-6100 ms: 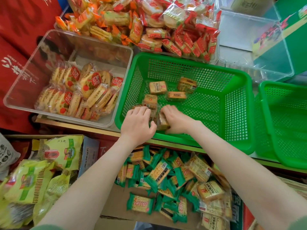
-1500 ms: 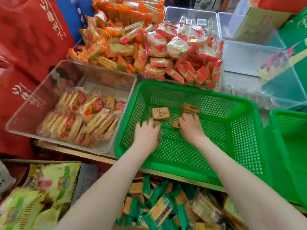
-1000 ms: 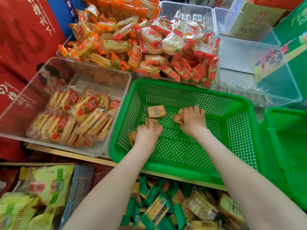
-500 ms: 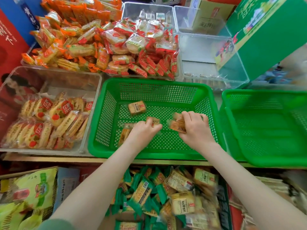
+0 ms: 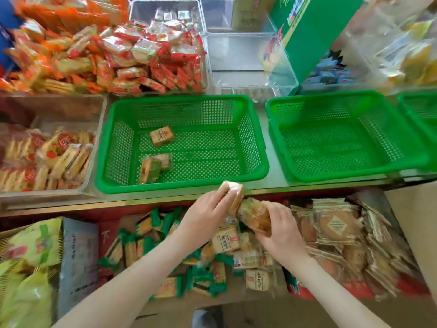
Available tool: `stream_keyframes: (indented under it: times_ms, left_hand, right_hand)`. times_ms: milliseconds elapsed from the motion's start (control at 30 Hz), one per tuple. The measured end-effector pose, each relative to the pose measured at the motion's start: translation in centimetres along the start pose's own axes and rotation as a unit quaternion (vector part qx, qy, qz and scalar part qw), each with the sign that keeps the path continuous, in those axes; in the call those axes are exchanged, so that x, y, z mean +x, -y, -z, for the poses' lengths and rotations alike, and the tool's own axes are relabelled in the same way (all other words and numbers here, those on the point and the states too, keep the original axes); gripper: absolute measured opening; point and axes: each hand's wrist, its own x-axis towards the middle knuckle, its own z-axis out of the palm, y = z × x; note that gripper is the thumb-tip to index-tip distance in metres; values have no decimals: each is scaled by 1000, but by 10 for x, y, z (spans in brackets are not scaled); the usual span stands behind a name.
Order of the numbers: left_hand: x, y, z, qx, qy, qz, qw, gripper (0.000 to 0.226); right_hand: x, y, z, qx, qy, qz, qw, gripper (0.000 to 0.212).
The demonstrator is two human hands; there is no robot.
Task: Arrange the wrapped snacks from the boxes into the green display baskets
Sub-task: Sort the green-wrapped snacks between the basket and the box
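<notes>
The left green basket [image 5: 257, 171] holds one wrapped biscuit pack [image 5: 162, 136] near its back and a small stack of packs [image 5: 153, 166] near its front left. A second green basket [image 5: 345, 178] stands to its right with nothing in it. Below the counter edge, my left hand [image 5: 208, 216] grips a wrapped snack [image 5: 233, 191]. My right hand [image 5: 281, 230] grips a bunch of wrapped snacks [image 5: 254, 215] beside it. Both hands hover over the cardboard box of green-ended and clear-wrapped snacks [image 5: 224, 242].
A clear bin with red-labelled biscuits [image 5: 47, 157] sits left of the basket. Behind are heaps of orange and red packs [image 5: 106, 53], clear bins [image 5: 246, 65] and a green carton [image 5: 314, 31]. Yellow-green bags [image 5: 30, 263] lie low left, flat brown packs [image 5: 343, 233] low right.
Both hands pulled back out of the left basket with snacks in them and now sit below the counter edge over the box. The view shifted right, showing the second basket fully.
</notes>
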Motion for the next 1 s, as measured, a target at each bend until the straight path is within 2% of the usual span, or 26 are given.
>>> stream_keyframes:
  times_ms: [100, 200, 300, 400, 533, 667, 733, 833, 867, 933, 1000]
  left_hand:
    - [-13, -11, -17, 45, 40, -15, 998, 62]
    - [-25, -15, -40, 91, 133, 98, 982, 81]
    - [-24, -22, -48, 43, 221, 231, 946, 82]
    - [-20, -22, -46, 30, 251, 231, 939, 73]
    - [-28, -22, -45, 47, 209, 210, 954, 58]
    - [-28, -27, -34, 47, 131, 156, 978, 49]
    - [-26, -23, -22, 37, 90, 120, 988, 42]
    - [-24, -2, 7, 59, 10, 101, 993, 33]
    - [-25, 12, 19, 72, -19, 120, 990, 30]
    - [-31, 47, 45, 97, -85, 209, 969, 21]
    - [-39, 85, 68, 109, -100, 315, 937, 25]
  right_hand:
    - [-15, -7, -23, -14, 68, -6, 998, 75]
    - [-10, -1, -37, -50, 104, -19, 993, 76]
    - [-2, -1, -46, -87, 168, -26, 982, 82]
    - [2, -7, -48, -69, 233, -15, 970, 94]
    - [-2, -12, -43, -79, 238, 11, 968, 112]
    - [-13, -12, -36, -62, 220, 13, 973, 113]
    - [-13, -9, -28, -30, 206, 22, 978, 107]
    - [-3, 4, -10, 56, 131, 45, 989, 82]
    - [5, 11, -5, 70, 99, 52, 991, 75]
    - [26, 29, 1, 73, 40, 74, 994, 64]
    - [55, 52, 0, 64, 9, 107, 992, 56]
